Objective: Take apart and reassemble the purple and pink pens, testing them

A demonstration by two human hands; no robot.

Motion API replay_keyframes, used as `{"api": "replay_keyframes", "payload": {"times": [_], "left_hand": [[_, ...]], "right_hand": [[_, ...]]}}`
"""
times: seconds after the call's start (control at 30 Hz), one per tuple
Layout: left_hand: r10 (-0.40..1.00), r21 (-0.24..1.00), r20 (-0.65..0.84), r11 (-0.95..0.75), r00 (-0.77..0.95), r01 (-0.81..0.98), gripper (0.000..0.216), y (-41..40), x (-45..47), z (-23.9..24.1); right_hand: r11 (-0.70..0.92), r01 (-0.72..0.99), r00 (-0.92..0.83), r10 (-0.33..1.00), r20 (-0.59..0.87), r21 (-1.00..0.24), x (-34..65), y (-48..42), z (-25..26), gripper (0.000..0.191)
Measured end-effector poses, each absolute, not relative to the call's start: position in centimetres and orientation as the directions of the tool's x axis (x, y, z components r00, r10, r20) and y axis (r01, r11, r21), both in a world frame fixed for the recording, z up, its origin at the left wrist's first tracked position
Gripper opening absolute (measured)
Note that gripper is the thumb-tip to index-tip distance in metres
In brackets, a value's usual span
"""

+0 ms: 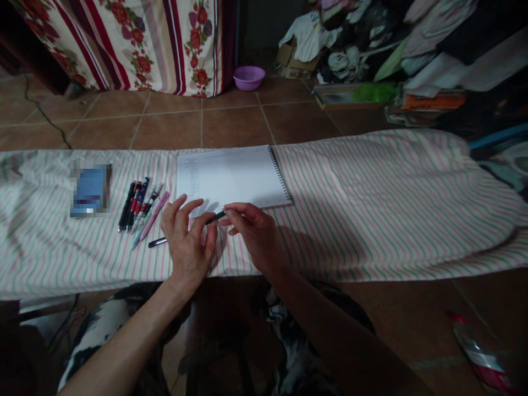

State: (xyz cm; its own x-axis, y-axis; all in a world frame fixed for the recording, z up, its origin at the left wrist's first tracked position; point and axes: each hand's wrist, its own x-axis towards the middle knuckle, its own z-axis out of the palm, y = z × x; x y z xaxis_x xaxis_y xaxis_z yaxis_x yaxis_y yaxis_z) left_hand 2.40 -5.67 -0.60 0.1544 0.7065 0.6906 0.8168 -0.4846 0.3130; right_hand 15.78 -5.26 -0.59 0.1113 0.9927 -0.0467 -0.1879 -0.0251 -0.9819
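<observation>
A short, dark, slim pen part point(215, 217) is held between my hands, above the near edge of a spiral notebook point(235, 176). My left hand point(187, 245) pinches its left end with thumb and index finger, the other fingers raised. At its right end, my right hand point(259, 236) closes thumb and fingertips on it. Whether it is a cap or a piece of barrel I cannot tell. A dark pen piece point(157, 242) lies on the cloth, partly hidden by my left hand. Left of the notebook, several pens point(138, 206) lie side by side, a pink pen point(154, 215) nearest my hand.
A striped cloth point(350, 209) covers the long table. A blurred blue object point(89, 190) lies at the left. Beyond the table are a purple basin point(249, 78), a floral curtain point(144, 44) and piled clothes. A bottle point(480, 355) lies on the floor at the lower right.
</observation>
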Motion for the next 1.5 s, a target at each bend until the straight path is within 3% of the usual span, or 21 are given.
{"api": "replay_keyframes", "payload": {"times": [0.6,1.5], "left_hand": [[0.674,0.221,0.706,-0.501,0.218,0.836,0.013,-5.83,2.29,-0.44],[0.68,0.206,0.698,-0.49,0.224,0.847,0.015,-5.81,2.33,-0.47]], "right_hand": [[0.047,0.09,0.161,0.985,0.061,-0.995,16.17,-5.31,-0.21,0.013],[0.046,0.137,0.168,0.983,0.069,-0.989,16.31,-5.36,-0.36,0.016]]}}
